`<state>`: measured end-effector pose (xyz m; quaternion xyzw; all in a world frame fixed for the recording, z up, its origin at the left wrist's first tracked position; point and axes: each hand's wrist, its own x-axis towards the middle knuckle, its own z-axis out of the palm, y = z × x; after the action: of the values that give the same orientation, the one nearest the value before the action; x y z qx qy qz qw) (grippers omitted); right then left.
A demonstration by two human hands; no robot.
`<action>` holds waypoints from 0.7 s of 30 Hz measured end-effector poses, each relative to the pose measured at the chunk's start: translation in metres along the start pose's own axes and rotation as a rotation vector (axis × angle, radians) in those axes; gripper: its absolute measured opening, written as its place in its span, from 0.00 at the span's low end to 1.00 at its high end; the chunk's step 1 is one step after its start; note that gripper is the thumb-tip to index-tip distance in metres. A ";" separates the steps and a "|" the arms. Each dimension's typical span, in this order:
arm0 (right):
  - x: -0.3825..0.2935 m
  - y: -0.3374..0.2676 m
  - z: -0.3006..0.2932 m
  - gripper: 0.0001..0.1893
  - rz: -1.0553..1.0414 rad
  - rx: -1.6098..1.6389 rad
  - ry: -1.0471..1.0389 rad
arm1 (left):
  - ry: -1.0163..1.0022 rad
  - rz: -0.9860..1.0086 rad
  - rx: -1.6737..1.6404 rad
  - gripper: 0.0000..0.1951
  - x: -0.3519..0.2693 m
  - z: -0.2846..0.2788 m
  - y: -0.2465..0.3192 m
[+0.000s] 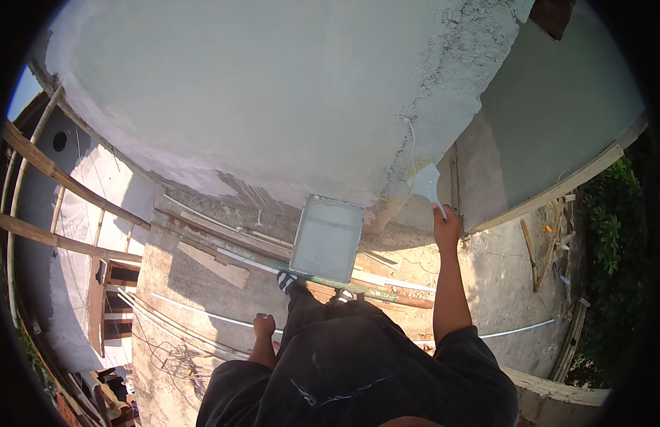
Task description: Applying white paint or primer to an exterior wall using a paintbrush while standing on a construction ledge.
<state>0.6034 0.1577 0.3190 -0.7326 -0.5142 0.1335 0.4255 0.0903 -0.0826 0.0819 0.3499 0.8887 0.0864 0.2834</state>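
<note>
My right hand (447, 228) grips the pale handle of a wide flat paintbrush (425, 179). Its yellowish bristles point up at the rough corner edge of a wall (266, 96) coated in pale grey-green; whether they touch it I cannot tell. A thin wire or cord (413, 140) hangs from the wall beside the bristles. Down by my left side, my left hand (263, 325) is curled into a fist, with a small pale spot showing at the fingers. Before my feet stands a paint tray (327, 240) with pale paint and a ribbed slope.
Pipes and wood strips (244, 235) lie along the wall's foot, close to my feet. Tangled wires (183, 365) are on the concrete floor at left. Bamboo poles (68, 176) cross at far left. A second, partly coated wall (554, 128) stands right, near green foliage (607, 229).
</note>
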 end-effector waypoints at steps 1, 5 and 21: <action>-0.013 0.009 0.013 0.18 -0.001 -0.003 -0.046 | -0.001 0.004 -0.030 0.19 -0.001 -0.002 -0.009; -0.068 0.073 0.057 0.18 0.337 0.155 -0.140 | -0.006 -0.069 -0.035 0.19 -0.021 -0.005 -0.018; -0.126 0.141 0.260 0.12 0.353 -0.024 -0.744 | -0.105 -0.134 -0.111 0.15 -0.060 0.058 -0.092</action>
<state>0.4738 0.1592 0.0245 -0.7163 -0.5010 0.4542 0.1724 0.1059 -0.1936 0.0281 0.2775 0.8880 0.0978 0.3535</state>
